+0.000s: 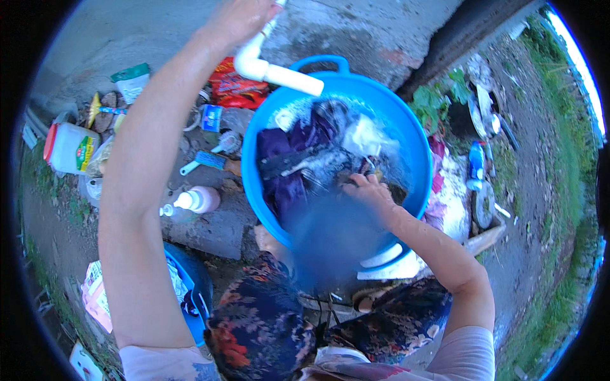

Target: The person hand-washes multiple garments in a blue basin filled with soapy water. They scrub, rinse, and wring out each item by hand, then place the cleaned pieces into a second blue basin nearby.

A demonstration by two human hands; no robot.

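A blue tub point(249, 181) with handles holds sudsy water and soaking laundry: a purple garment point(289, 193), a white cloth point(367, 136) and dark pieces. Bent white plastic pipe point(289, 76) ends over the tub's far rim. Up at the top edge, my left hand point(244, 19) is closed at the pipe's upper part; some fingers are cut off by the picture's edge. My right hand point(372, 195) rests inside the tub on dark wet cloth, fingers apart. A blurred dark blue patch covers the tub's near side.
Left of the tub lie a scrubbing brush point(211, 160), a pink bottle point(202, 199), a red packet point(238, 86) and a lidded clear jar point(70, 149). A second blue tub point(200, 305) with clothes stands lower left. On the right are a blue bottle point(476, 166) and a pan point(467, 117).
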